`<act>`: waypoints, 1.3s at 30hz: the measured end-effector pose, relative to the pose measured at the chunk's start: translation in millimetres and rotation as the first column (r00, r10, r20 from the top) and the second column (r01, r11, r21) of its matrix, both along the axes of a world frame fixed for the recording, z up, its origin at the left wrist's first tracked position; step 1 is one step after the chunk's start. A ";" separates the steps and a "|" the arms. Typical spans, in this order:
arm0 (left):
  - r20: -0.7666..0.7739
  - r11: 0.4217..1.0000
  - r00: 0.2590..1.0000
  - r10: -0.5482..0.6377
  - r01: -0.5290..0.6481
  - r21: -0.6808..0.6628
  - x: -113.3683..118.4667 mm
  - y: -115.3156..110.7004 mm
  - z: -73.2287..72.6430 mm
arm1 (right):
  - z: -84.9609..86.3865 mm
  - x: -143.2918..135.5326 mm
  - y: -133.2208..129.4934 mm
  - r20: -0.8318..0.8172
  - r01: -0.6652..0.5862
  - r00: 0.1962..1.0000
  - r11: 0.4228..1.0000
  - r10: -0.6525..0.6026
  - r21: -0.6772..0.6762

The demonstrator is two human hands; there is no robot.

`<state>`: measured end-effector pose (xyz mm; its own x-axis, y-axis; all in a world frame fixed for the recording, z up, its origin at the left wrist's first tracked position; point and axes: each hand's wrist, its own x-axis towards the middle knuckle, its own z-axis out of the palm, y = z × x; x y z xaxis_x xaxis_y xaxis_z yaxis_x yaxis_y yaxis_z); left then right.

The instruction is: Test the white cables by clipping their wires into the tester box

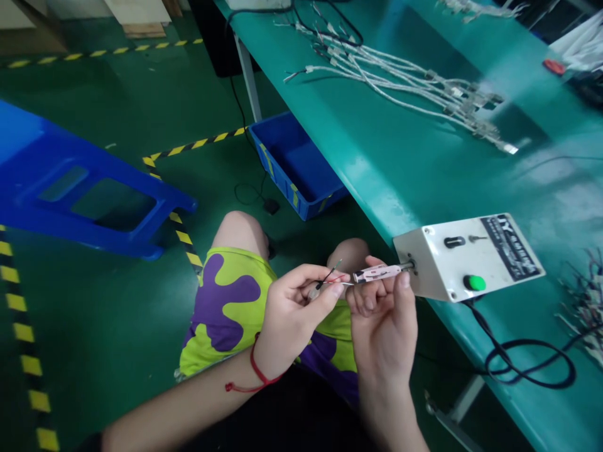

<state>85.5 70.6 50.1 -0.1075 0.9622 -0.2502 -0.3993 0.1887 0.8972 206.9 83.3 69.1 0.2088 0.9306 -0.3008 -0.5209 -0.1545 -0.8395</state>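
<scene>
Between the thumb and fingers of my left hand (294,304) is a cable end, its thin black, red and white wires (335,279) fanned out. The wire tips reach toward a slim pinkish-white tool head (379,273) on the shaft of a white machine box (431,251). My right hand (384,314) is closed around that tool head, thumb on the near side and fingers behind it. A green button (474,282), a black knob and a small switch sit on the box's top. The rest of the held cable is hidden by my left hand.
The box stands at the edge of a green table (400,144). White USB cables (400,72) lie bundled farther back, more wires (586,301) at right. A black cord (522,361) loops nearby. A blue bin (306,206) and a blue stool (94,169) are on the floor.
</scene>
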 end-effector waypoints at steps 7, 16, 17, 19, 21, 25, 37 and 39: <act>0.048 0.999 0.999 -0.018 0.021 -0.048 4.0 4.7 1.4 | -6.2 0.8 0.5 -0.054 0.019 0.998 1.000 -0.019 -0.001; 0.080 0.999 0.996 -0.037 0.039 -0.024 10.0 2.8 6.1 | -26.2 17.0 -7.8 -0.037 -0.053 0.998 0.993 0.057 0.103; 0.075 0.999 0.997 -0.035 0.037 -0.018 10.4 2.8 7.0 | -28.2 19.0 -7.6 -0.032 -0.064 0.997 0.992 0.068 0.109; 0.064 0.999 0.997 -0.031 0.032 -0.006 11.0 2.4 8.1 | -31.8 22.5 -7.0 -0.018 -0.085 0.996 0.989 0.088 0.121; 0.047 1.000 0.999 -0.025 0.024 0.008 11.3 1.4 8.1 | -34.7 25.0 -6.1 0.012 -0.092 0.996 0.988 0.091 0.121; -0.023 0.999 1.000 -0.008 0.009 0.052 11.2 -1.1 6.0 | -38.6 25.7 -3.9 0.080 -0.071 0.995 0.992 0.063 0.102; -0.169 0.996 0.986 -0.019 0.033 0.086 12.9 -7.6 0.6 | -36.8 22.1 -2.9 0.085 -0.035 0.996 0.993 0.025 0.111; -0.175 0.996 0.984 -0.022 0.036 0.077 13.2 -7.4 0.4 | -36.9 22.2 -3.1 0.053 -0.036 0.998 0.992 0.029 0.120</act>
